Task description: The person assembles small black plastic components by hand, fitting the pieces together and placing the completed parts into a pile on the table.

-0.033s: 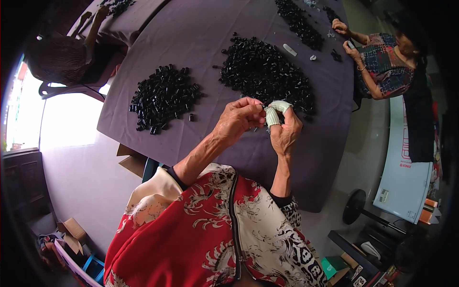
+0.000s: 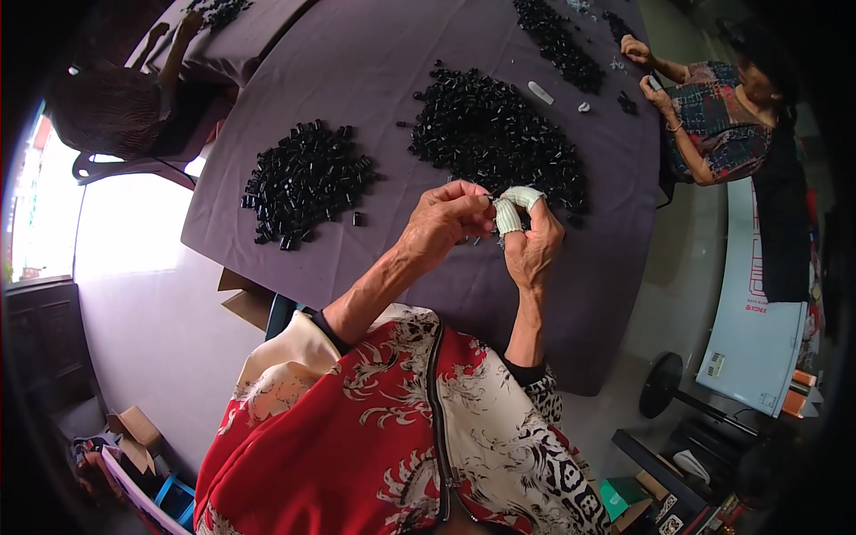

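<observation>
My left hand point(image 2: 439, 225) is closed, thumb and fingertips pinching a small black part point(image 2: 489, 197) that mostly hides between the two hands. Fingertip to fingertip with it, my right hand point(image 2: 533, 248) is curled closed. White ribbed finger covers point(image 2: 510, 217) wrap its thumb and forefinger; whatever it grips is hidden behind them. Both hands are over the near edge of a large pile of small black parts point(image 2: 486, 125). To the left lies a smaller pile of shiny black parts point(image 2: 303, 183), with a single black piece point(image 2: 358, 218) beside it.
A grey-purple cloth point(image 2: 392, 107) covers the table. Beyond the big pile lie a white flat tool point(image 2: 539, 93) and a small white item point(image 2: 584, 107). At the right, a co-worker's hands point(image 2: 658, 89) work near another black pile point(image 2: 562, 49). Another person point(image 2: 111, 107) sits far left.
</observation>
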Demonstrator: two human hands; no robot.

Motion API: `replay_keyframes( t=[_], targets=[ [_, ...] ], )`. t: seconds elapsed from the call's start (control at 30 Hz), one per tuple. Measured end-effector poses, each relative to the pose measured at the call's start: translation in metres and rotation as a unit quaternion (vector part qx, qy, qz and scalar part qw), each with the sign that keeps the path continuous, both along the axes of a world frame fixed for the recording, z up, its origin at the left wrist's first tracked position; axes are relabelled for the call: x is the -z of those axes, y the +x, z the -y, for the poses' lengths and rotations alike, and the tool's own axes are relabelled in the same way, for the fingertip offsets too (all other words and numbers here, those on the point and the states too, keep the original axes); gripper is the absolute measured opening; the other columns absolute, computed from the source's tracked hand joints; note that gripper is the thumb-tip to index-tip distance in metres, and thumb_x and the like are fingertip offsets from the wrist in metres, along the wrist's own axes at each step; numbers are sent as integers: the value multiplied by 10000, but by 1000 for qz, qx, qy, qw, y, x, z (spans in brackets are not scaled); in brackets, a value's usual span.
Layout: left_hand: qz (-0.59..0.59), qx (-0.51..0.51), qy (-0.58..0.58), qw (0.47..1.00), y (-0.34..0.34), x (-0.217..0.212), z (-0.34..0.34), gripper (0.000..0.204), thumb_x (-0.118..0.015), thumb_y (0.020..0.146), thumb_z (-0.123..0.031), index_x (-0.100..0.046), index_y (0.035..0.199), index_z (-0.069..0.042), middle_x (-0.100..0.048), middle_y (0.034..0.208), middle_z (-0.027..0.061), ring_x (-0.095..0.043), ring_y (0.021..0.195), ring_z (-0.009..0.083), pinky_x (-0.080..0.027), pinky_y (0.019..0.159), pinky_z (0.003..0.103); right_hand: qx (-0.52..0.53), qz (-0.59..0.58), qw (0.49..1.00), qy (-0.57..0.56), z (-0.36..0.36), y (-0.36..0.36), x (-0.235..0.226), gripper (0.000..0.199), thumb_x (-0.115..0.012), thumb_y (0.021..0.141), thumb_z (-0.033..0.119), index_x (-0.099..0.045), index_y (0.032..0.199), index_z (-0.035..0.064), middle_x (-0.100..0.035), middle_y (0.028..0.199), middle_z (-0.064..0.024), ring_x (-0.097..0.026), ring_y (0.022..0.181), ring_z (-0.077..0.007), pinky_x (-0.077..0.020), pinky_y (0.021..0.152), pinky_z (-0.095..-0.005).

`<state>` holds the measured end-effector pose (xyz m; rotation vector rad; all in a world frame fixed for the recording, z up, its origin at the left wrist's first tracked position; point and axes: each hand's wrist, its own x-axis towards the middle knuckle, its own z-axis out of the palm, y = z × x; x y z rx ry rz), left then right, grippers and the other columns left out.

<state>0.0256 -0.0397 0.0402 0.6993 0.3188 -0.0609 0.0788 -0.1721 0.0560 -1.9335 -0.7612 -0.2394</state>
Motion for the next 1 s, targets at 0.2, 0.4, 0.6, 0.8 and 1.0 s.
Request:
replay_keyframes(
  t=[0.2,0.4,0.6,0.8,1.0],
  targets=[
    [43,34,185,981,2,-11,-15,79,-581,788,-65,-561,844,-13,-608,725,61,-585,647,116,-489,665,257,-71,22,996,-57,3,15,-13,135,-581,724,20,-557,856,8,-578,775,-126,-556,709,-300,-456,631,-362],
    [52,42,352,934,2,-20,-21,144,-605,788,-83,-615,888,20,-610,731,40,-568,679,88,-462,648,227,-117,17,990,-73,-2,25,-25,128,-566,706,0,-552,832,6,-587,759,-122,-556,707,-301,-458,625,-361],
    [65,39,348,934,0,-19,-23,176,-607,798,-70,-624,944,27,-617,745,40,-570,689,86,-468,657,227,-123,16,988,-87,-4,26,-25,120,-570,713,13,-553,832,6,-584,748,-127,-558,699,-302,-460,618,-364],
    [96,10,460,883,-1,-21,-23,164,-594,799,-53,-624,936,33,-625,737,48,-582,694,89,-477,651,224,-135,28,985,-100,-5,27,-27,110,-567,724,27,-551,829,0,-578,742,-132,-557,688,-306,-464,613,-369],
    [117,-13,437,892,0,-16,-20,169,-605,768,-74,-635,904,22,-636,706,74,-606,644,101,-470,572,237,-137,41,985,-93,-6,26,-25,103,-571,742,29,-562,842,6,-583,741,-136,-562,675,-313,-465,605,-379]
  ],
)
